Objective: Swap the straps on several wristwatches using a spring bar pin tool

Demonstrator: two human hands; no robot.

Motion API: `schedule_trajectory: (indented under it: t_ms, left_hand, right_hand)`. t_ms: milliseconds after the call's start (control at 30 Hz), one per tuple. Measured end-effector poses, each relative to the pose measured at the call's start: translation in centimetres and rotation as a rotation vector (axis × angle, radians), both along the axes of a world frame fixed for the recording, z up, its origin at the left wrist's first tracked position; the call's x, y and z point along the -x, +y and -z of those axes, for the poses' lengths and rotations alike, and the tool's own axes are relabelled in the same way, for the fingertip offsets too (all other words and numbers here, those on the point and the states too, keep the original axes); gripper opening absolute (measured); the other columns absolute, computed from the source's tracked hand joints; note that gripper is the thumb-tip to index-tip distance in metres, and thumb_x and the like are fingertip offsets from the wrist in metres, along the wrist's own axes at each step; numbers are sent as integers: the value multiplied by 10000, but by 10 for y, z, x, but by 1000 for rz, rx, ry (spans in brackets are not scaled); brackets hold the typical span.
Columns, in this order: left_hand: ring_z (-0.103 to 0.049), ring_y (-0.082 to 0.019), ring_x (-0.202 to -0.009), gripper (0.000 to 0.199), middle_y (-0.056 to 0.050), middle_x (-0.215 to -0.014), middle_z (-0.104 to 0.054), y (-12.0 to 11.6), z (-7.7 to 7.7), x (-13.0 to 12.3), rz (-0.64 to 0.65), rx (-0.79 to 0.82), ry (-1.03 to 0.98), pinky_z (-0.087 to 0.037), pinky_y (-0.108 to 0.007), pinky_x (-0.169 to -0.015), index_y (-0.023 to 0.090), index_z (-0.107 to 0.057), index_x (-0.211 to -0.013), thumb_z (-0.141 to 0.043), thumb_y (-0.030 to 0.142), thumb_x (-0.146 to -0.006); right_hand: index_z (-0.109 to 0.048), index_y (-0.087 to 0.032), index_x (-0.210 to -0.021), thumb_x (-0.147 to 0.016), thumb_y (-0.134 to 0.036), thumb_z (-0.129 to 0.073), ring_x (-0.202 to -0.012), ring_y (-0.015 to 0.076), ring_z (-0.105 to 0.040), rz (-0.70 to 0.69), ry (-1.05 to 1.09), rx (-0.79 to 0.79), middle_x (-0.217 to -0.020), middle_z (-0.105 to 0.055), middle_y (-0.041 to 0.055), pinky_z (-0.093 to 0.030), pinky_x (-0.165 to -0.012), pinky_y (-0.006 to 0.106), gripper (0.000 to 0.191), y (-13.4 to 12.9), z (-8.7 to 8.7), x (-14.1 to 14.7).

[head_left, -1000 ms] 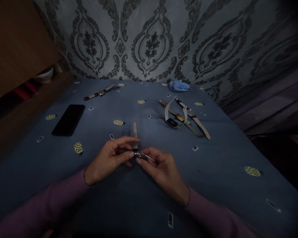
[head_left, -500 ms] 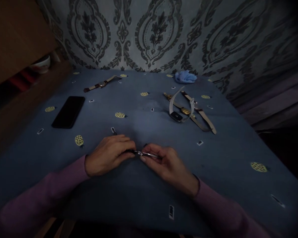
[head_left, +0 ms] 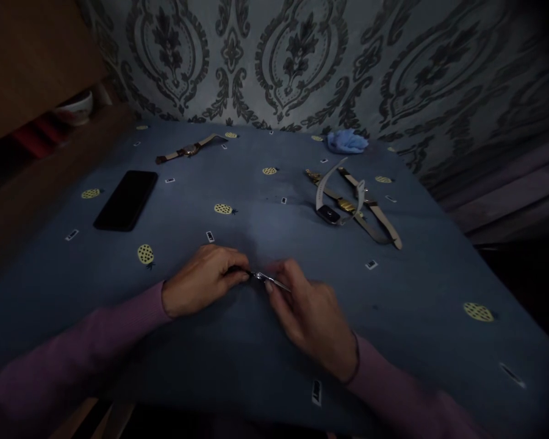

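Between my two hands, low over the near middle of the table, is a wristwatch (head_left: 259, 277) seen nearly edge-on, with a shiny silver part and a dark strap. My left hand (head_left: 205, 279) pinches the dark strap between thumb and fingers. From the other side, my right hand (head_left: 318, 317) grips the silver part with thumb and fingertips. Fingers cover much of the watch, so its face is hidden.
On the blue tablecloth (head_left: 265, 360) lie a black phone (head_left: 126, 200), a strap watch (head_left: 190, 150), a white-banded smartwatch (head_left: 329, 213) over a gold watch (head_left: 346, 205), another light-strapped watch (head_left: 384, 222), and a crumpled blue cloth (head_left: 346, 141). Patterned wallpaper (head_left: 233, 55) rises behind.
My right hand has turned and its fingers have shifted along the watch. The watch now slopes more down to the right. My left hand keeps its pinch; the view has shifted slightly.
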State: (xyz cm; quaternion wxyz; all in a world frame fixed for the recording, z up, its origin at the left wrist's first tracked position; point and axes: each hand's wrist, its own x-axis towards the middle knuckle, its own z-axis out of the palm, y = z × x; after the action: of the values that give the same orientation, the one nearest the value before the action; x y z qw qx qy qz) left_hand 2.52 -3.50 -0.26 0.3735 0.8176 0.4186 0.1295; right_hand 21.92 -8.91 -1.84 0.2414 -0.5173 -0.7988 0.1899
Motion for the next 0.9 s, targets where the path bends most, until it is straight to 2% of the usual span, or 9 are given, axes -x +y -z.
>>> schedule_trajectory:
  t_ms: [133, 300, 467, 633, 767, 900]
  left_hand:
    - [-571, -112, -640, 119, 41, -667, -621, 1, -1, -2, -33, 49, -67, -378, -223, -631, 161, -640, -769, -578, 102, -852]
    - [-582, -113, -635, 130, 38, -662, -632, -3, 2, -3, -64, 52, -110, -384, -222, -619, 166, -649, -764, -573, 115, -856]
    - [-527, -91, -603, 156, 47, -634, -572, -9, 4, -4, -91, -67, -83, -349, -216, -602, 148, -630, -699, -619, 85, -842]
    - [-507, -72, -586, 157, 62, -627, -537, -12, 5, -2, -101, -111, -90, -341, -205, -591, 148, -642, -704, -651, 53, -828]
    - [-513, -77, -601, 139, 56, -648, -522, -13, 7, -3, -107, -128, -75, -350, -207, -595, 150, -658, -719, -660, 61, -826]
    - [-522, -84, -621, 160, 47, -664, -515, -13, 8, -5, -118, -133, -71, -357, -210, -594, 140, -636, -684, -663, 64, -822]
  right_hand:
    - [-495, -206, -924, -951, -175, -375, -526, 160, -641, -84, -6, 9, -674, -674, 18, -389, -508, 260, 127, -1, -2, 3]
    - [-546, -193, -1025, -973, -214, -395, -564, 176, -673, -23, -49, 14, -724, -718, 33, -412, -526, 264, 161, 3, 4, 5]
    - [-574, -193, -933, -973, -221, -433, -541, 167, -667, -14, -74, -14, -731, -724, 29, -391, -504, 257, 149, 3, 11, 5]
    - [-578, -197, -963, -966, -214, -460, -580, 166, -693, -18, -5, -14, -748, -729, 16, -438, -534, 243, 119, 2, 14, 5]
    - [-526, -163, -1114, -959, -224, -467, -529, 166, -671, 34, 32, -52, -676, -696, -4, -423, -481, 243, 177, -1, 9, 5]
    - [-479, -184, -992, -958, -167, -421, -458, 131, -615, 44, 77, -83, -624, -647, -26, -390, -450, 229, 69, -9, -1, 7]
